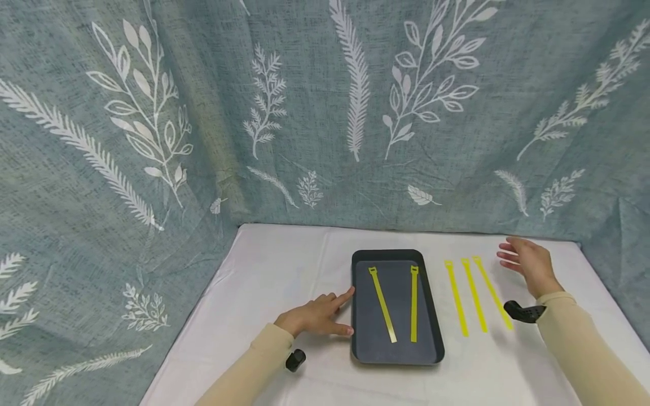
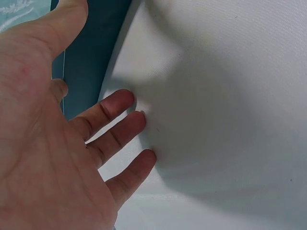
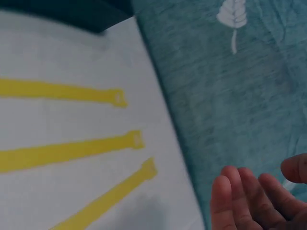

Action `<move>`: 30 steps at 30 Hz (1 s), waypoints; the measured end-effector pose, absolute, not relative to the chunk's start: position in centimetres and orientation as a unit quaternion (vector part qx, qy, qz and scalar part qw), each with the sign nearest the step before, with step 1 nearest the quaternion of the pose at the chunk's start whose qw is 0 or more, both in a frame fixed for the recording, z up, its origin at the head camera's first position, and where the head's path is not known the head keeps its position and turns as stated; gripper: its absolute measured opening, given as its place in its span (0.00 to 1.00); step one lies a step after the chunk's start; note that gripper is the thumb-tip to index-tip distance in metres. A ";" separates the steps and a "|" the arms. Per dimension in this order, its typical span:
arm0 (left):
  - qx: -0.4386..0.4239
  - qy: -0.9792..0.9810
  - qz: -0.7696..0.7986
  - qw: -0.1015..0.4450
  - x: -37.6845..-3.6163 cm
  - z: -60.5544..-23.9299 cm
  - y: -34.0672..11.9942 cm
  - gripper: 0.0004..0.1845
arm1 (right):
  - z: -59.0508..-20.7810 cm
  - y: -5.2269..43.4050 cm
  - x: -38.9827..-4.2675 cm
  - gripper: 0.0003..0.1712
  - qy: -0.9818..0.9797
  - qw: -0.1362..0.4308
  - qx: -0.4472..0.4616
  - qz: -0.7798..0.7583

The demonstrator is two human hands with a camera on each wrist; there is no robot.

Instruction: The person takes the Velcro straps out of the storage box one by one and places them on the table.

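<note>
A dark rectangular tray (image 1: pixel 437 349) sits mid-table with two yellow cable ties (image 1: pixel 383 304) lying in it. Three more yellow ties (image 1: pixel 474 295) lie on the white cloth to its right, also seen in the right wrist view as yellow ties (image 3: pixel 72 151). My left hand (image 1: pixel 320 316) rests flat on the cloth with its index finger touching the tray's left wall; its fingers (image 2: pixel 120 134) are straight. My right hand (image 1: pixel 528 265) hovers open just right of the loose ties, holding nothing, with relaxed fingers (image 3: pixel 244 196).
The white tablecloth (image 1: pixel 274 270) covers the table. A blue-grey curtain with white leaf prints (image 1: pixel 325 113) hangs behind and on both sides, close to the table's edges. Black wrist-camera mounts show at each sleeve.
</note>
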State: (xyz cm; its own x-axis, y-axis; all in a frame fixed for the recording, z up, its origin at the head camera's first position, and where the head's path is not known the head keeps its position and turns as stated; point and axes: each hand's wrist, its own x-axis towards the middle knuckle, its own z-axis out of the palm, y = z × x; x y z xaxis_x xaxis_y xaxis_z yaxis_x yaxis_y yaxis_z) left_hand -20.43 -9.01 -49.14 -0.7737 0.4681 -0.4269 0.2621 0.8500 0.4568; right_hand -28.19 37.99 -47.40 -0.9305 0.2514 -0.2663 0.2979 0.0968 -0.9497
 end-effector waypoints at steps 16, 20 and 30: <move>0.194 0.920 0.193 0.281 -20.3 -49.0 -8.8 0.52 | -39.9 30.8 -31.8 0.42 0.751 0.022 0.070 -0.656; 0.194 0.918 0.195 0.286 -20.2 -48.5 -8.7 0.52 | -39.2 28.8 -32.3 0.40 0.763 0.027 0.058 -0.644; 0.196 0.919 0.191 0.283 -19.9 -48.4 -8.9 0.52 | -39.1 23.3 -33.0 0.37 0.766 0.072 -0.002 -0.639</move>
State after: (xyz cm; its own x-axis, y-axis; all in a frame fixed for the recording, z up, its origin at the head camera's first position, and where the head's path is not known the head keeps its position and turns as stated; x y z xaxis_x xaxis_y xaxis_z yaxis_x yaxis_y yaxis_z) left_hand -19.88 -8.94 -48.45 -0.7630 0.4684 -0.4454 0.2524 0.8503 0.4618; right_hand -32.95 23.28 -39.12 -0.9897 -0.0945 -0.1078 0.0890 0.1845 -0.9788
